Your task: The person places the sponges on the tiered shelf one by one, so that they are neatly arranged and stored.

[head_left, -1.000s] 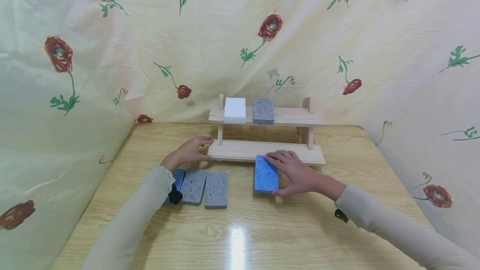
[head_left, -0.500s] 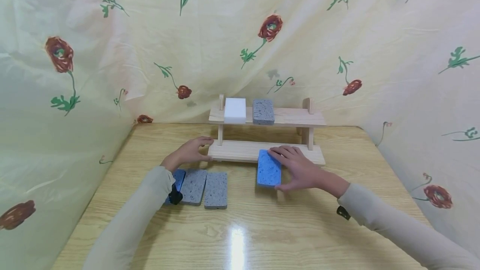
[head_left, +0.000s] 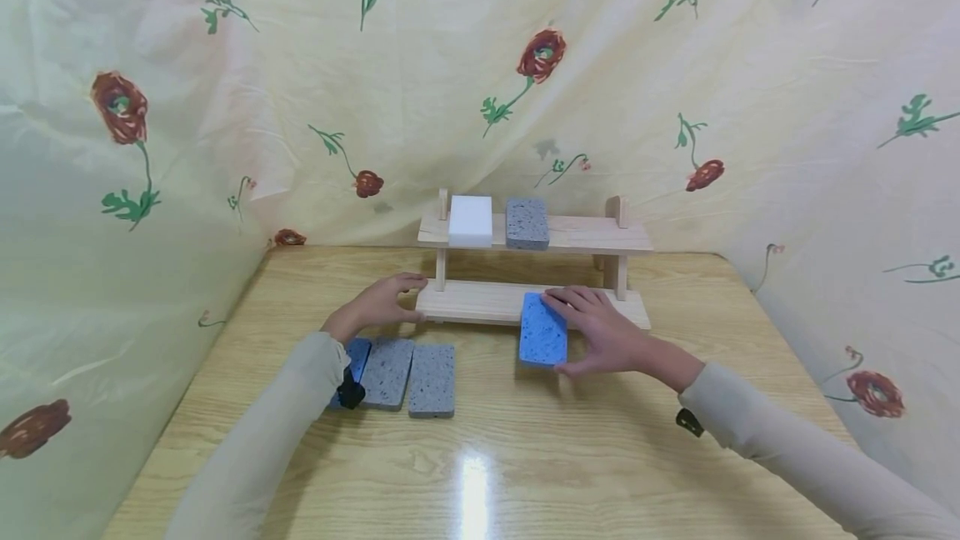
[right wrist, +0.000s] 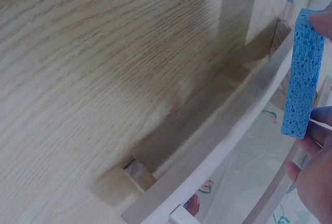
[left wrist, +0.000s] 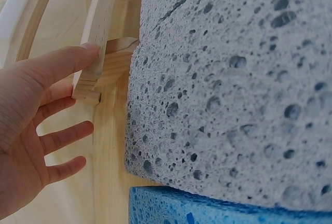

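Observation:
My right hand [head_left: 607, 336] pinches a blue sponge [head_left: 543, 330] by its front and back edges, fingers at the far edge and thumb at the near one. In the right wrist view the blue sponge [right wrist: 303, 73] is off the table, over the front of the lower board. My left hand [head_left: 378, 304] grips the left end of the two-tier wooden shelf [head_left: 480, 298] at its lower board. In the left wrist view the thumb and index finger of my left hand [left wrist: 31, 115] pinch the board end, the other fingers spread.
On the upper board sit a white sponge [head_left: 471, 221] and a grey sponge [head_left: 527, 223]. Two grey sponges, one left [head_left: 387, 373] and one right [head_left: 432, 380], lie on the table before the shelf. A blue sponge [head_left: 358, 357] is partly behind my left wrist. Flowered cloth [head_left: 420, 90] hangs behind.
My right hand has carried the blue sponge slightly right and away from me, over the front edge of the lower board. The left hand has stayed at the shelf end.

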`<state>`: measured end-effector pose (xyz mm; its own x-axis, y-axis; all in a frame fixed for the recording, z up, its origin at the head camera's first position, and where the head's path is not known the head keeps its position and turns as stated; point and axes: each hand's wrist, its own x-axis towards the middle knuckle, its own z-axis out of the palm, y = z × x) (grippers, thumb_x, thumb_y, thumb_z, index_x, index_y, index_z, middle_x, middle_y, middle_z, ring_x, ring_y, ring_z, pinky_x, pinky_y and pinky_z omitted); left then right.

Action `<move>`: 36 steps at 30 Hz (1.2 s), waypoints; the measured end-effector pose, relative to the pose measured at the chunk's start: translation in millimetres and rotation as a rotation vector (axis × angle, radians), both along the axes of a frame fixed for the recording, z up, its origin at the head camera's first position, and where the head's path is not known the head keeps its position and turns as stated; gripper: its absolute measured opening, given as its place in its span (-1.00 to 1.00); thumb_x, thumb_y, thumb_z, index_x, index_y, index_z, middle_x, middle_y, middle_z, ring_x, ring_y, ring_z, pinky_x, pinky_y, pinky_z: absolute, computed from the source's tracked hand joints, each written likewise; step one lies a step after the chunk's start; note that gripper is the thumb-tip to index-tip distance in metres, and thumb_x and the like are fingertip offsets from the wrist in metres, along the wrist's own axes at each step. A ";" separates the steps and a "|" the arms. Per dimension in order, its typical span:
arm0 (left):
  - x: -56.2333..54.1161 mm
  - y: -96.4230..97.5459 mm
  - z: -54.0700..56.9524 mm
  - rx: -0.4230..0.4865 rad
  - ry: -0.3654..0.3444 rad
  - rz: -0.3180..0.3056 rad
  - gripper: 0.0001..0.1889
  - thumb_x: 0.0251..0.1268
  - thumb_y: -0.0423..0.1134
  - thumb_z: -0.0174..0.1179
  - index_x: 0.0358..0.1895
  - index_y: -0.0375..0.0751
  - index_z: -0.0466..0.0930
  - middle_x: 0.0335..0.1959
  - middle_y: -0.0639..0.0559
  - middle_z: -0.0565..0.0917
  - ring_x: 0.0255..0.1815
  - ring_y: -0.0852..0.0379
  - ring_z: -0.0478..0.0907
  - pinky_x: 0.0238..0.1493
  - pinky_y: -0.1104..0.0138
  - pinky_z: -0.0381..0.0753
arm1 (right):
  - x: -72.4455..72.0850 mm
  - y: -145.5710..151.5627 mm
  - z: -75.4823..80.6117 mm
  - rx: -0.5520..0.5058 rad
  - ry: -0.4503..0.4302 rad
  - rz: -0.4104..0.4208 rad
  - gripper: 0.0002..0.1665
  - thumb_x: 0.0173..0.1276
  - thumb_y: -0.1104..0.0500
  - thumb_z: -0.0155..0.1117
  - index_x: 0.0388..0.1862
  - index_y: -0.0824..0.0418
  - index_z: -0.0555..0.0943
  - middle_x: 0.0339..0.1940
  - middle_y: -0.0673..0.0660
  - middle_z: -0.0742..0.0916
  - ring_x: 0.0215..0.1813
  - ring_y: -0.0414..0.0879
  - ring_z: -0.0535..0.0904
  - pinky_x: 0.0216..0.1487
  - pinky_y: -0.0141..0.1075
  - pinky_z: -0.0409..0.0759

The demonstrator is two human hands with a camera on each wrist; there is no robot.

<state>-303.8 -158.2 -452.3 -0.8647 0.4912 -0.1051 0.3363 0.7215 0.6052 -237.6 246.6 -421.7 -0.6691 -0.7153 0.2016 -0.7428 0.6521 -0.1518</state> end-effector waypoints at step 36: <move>-0.4 0.3 1.6 -0.004 -0.004 -0.001 -0.21 0.31 -0.09 0.40 0.54 -0.22 0.29 0.60 -0.15 0.26 0.63 -0.19 0.16 0.57 -0.07 0.26 | -15.3 24.0 23.1 -0.042 0.059 -0.046 0.31 -0.07 -0.17 0.68 0.57 0.30 0.27 0.47 0.32 0.45 0.43 0.34 0.28 0.30 0.37 0.25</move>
